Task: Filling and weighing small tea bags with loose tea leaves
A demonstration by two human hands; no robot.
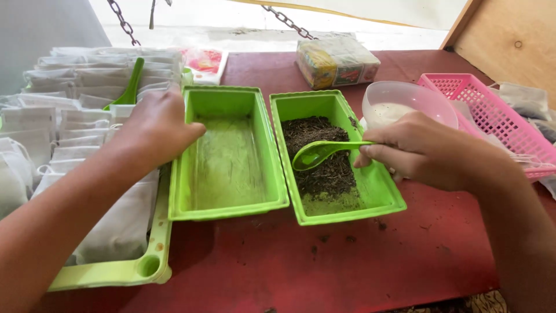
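My right hand (420, 149) has its grip clamped on a green scoop (320, 153) over the tea tray (379, 194). Left hand (155, 127) rests on the empty tray (229, 206), grip loose.

A worn red table (359, 261) under daylight, wooden board (509, 40) at right.

A pink basket (492, 110) sat at the table's (347, 261) right edge, a clear bowl (405, 101) of white powder just beside it. A wrapped packet (337, 59) lay at the far side, near a red-printed box (205, 62) (partly hidden). Two chains (123, 23) hung behind. A wooden board (509, 40) leaned at the far right.
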